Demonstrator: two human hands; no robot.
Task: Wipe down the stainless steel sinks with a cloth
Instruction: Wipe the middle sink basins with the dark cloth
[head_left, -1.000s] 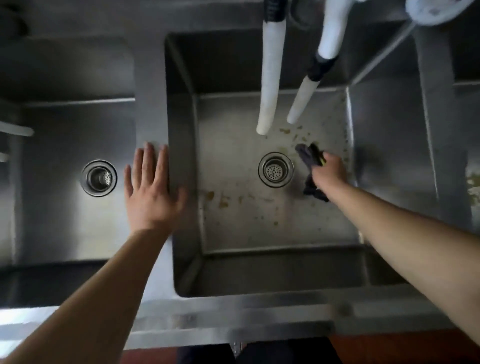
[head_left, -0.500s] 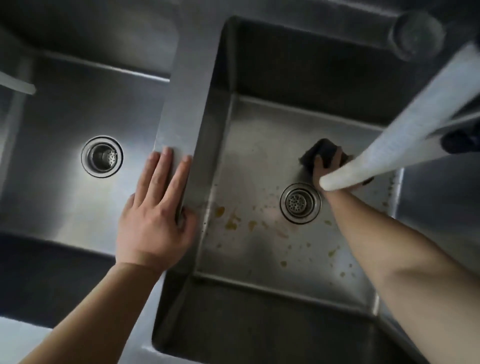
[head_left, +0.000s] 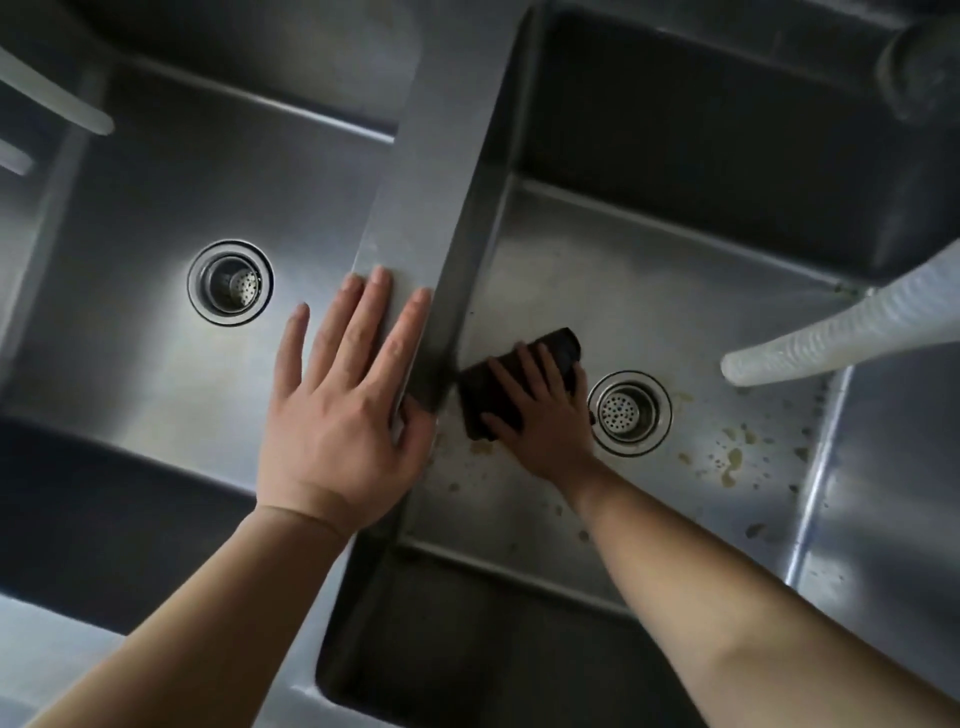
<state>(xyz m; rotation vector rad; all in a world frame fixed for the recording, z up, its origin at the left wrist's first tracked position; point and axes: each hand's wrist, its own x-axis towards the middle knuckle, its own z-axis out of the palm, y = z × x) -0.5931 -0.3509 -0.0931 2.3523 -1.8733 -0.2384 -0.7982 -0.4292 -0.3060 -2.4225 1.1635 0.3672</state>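
Observation:
Two stainless steel sinks lie below me, split by a flat steel divider (head_left: 436, 171). The right sink floor (head_left: 649, 270) carries yellowish brown stains (head_left: 732, 460) to the right of its round drain (head_left: 628, 413). A dark cloth (head_left: 491, 389) lies flat on that floor, left of the drain and against the left wall. My right hand (head_left: 545, 421) presses down on the cloth with fingers spread. Resting palm-down on the divider is my left hand (head_left: 343, 415), fingers apart, holding nothing. The left sink (head_left: 156, 389) has its own drain (head_left: 230, 283).
A white ribbed hose end (head_left: 831, 343) hangs over the right sink's right side, above the floor. Two pale tube ends (head_left: 62, 104) stick in at the left edge over the left sink. A blurred round fitting (head_left: 919, 67) sits at the top right.
My right hand has slid the cloth from behind the drain leftward to the sink's left wall. The view has tilted further down and left. My left hand stays on the divider.

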